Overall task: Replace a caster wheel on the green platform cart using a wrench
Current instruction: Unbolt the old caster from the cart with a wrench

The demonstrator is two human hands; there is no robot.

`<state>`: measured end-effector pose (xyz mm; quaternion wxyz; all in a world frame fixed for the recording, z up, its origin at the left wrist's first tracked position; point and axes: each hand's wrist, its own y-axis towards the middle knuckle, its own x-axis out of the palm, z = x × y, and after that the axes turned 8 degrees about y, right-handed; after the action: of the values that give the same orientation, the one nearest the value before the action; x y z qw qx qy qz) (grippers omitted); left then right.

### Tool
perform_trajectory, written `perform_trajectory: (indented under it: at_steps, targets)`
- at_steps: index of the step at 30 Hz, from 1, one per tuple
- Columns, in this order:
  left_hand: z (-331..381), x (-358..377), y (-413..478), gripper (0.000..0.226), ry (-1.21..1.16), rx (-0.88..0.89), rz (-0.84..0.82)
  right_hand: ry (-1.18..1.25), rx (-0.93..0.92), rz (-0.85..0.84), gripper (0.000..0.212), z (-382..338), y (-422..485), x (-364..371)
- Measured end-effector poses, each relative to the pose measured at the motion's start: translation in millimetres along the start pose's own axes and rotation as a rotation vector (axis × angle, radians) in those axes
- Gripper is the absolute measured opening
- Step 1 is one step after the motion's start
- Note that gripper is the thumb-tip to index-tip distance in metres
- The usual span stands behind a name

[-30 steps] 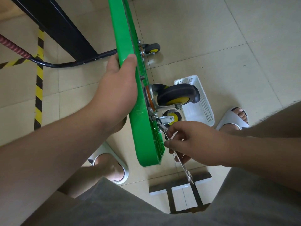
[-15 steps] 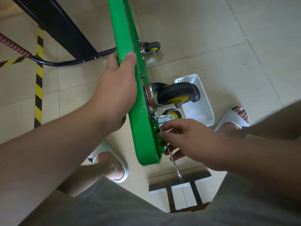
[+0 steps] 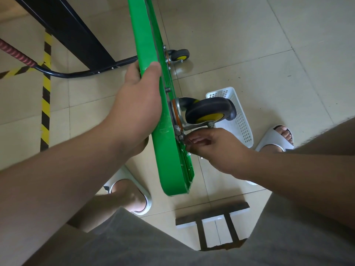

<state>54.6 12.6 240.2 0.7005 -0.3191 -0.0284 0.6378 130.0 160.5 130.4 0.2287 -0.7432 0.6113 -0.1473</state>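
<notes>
The green platform cart [image 3: 169, 150] stands on its edge, underside facing right. My left hand [image 3: 138, 104] grips its upper edge, thumb over the rim. A black caster wheel with a yellow hub [image 3: 209, 112] sticks out from its metal mounting plate near the cart's lower end. My right hand [image 3: 217, 148] is curled just below that plate, fingers closed at a bolt on the cart. The wrench is almost wholly hidden under this hand; only a small glint of metal shows beneath it. A second caster [image 3: 179, 55] sits farther up the cart.
A white plastic basket [image 3: 240, 120] lies on the tiled floor behind the wheel. The cart's black handle bar [image 3: 76, 74] and a black beam [image 3: 67, 25] run at the upper left, by yellow-black floor tape [image 3: 46, 93]. My slippered feet [image 3: 276, 139] flank the cart.
My right hand has moved up toward the caster plate, and the wrench handle that pointed down toward me has swung under the hand, out of sight. My left hand keeps its grip.
</notes>
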Motion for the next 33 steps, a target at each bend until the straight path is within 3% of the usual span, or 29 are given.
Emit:
perform_trajectory:
  at_steps: [7,24,33]
  targets:
    - [0.1,-0.2,0.8,0.027,0.013,0.009,0.016,-0.174,0.089,0.003,0.013,4.7,-10.1,-0.8]
    - [-0.1,0.6,1.2,0.026,0.004,-0.005,0.011,0.131,0.153,-0.043,0.013,-11.8,-32.4,7.2]
    - [-1.1,0.3,1.0,0.026,-0.022,-0.011,-0.01,0.078,0.156,0.027,0.011,3.2,-13.8,5.5]
